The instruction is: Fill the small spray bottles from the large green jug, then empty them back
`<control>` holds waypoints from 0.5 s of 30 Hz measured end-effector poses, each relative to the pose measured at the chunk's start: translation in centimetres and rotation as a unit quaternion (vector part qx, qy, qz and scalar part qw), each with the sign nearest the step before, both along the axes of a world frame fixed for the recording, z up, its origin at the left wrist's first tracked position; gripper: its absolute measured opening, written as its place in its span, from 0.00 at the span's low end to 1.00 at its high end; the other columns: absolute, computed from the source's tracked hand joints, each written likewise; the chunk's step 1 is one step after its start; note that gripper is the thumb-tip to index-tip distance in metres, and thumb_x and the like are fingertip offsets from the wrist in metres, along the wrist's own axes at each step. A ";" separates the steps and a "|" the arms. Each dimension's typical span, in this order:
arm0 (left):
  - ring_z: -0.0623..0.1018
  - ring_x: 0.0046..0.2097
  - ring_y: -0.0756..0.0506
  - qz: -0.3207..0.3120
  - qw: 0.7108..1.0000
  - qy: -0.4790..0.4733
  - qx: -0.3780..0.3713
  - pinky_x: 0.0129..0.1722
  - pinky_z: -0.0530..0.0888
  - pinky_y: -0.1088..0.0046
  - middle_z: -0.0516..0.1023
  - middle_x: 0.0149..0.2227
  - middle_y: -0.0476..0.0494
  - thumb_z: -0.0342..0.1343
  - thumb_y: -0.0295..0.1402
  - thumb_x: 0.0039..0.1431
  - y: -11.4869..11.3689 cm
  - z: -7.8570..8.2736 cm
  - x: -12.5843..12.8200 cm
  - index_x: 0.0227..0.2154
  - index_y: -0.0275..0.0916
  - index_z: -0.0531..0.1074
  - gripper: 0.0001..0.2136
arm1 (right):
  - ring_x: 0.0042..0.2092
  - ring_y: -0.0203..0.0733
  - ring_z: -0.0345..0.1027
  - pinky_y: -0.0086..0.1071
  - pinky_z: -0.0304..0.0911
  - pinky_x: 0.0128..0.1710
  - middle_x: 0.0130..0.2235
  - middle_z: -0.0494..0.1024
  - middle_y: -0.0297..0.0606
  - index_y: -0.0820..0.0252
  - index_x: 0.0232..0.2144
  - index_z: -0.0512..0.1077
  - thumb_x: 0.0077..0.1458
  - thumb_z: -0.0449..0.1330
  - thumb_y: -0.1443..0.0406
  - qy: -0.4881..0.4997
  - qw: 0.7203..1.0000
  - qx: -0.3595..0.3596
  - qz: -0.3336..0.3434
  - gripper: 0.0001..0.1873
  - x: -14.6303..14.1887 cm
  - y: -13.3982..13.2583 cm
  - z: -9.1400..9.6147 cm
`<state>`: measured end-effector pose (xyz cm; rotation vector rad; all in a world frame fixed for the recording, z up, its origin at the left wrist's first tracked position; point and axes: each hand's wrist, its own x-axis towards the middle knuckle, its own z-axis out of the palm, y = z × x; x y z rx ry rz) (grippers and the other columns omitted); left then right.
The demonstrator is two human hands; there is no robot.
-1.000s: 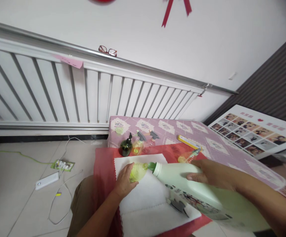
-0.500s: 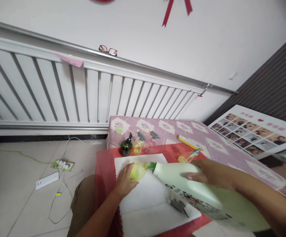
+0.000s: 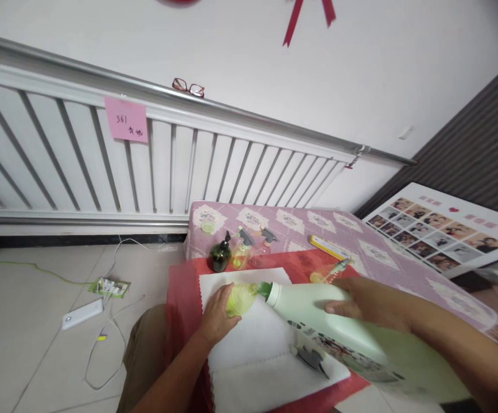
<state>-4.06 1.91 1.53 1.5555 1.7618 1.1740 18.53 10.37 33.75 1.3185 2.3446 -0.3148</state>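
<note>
My left hand (image 3: 218,315) is closed round a small yellow-green bottle (image 3: 241,298), tilted with its neck to the right. Against that neck sits the green spout of a big pale-green jug (image 3: 309,301), which lies nearly on its side. My right hand (image 3: 354,304) grips the jug near its handle. Whether liquid is running between them I cannot make out. Below, a grey spray head (image 3: 311,360) rests on the white cloth (image 3: 257,338). Behind the cloth stand a dark green pump bottle (image 3: 220,255), a yellowish spray bottle (image 3: 241,252) and a pinkish spray bottle (image 3: 265,249).
A red cloth (image 3: 182,298) lies under the white one on a table with a purple patterned cover (image 3: 378,258). Toward the right are an orange spray bottle (image 3: 322,276) and a yellow box (image 3: 330,248). A white radiator (image 3: 163,166) runs along the wall; cables and a power bank (image 3: 82,314) lie on the floor.
The pink note on the radiator has swung down flat, so its writing shows. Both hands, the bottle and the jug have stayed almost where they were.
</note>
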 end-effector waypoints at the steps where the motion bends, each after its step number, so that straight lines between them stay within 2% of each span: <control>1: 0.61 0.63 0.40 0.000 1.000 0.000 -0.001 0.64 0.58 0.59 0.61 0.63 0.41 0.60 0.30 0.44 0.0 0.0 0.0 0.62 0.42 0.54 0.39 | 0.44 0.56 0.73 0.39 0.66 0.41 0.44 0.79 0.49 0.59 0.39 0.73 0.51 0.51 0.41 -0.001 1.000 -0.010 0.001 0.30 0.0 0.0 0.0; 3: 0.61 0.63 0.40 0.001 1.000 0.000 -0.002 0.64 0.58 0.59 0.61 0.63 0.40 0.60 0.30 0.45 0.0 0.1 0.0 0.62 0.41 0.54 0.39 | 0.45 0.57 0.72 0.41 0.66 0.42 0.45 0.78 0.50 0.60 0.40 0.72 0.52 0.49 0.42 -0.003 0.999 -0.036 0.003 0.30 0.0 0.1 0.0; 15: 0.61 0.63 0.39 -0.001 1.000 -0.008 0.005 0.64 0.59 0.59 0.62 0.62 0.42 0.61 0.31 0.44 0.0 0.0 0.0 0.62 0.44 0.53 0.40 | 0.44 0.59 0.72 0.43 0.65 0.42 0.43 0.79 0.49 0.58 0.38 0.72 0.51 0.51 0.43 0.007 0.999 -0.034 -0.009 0.28 -0.3 0.0 0.3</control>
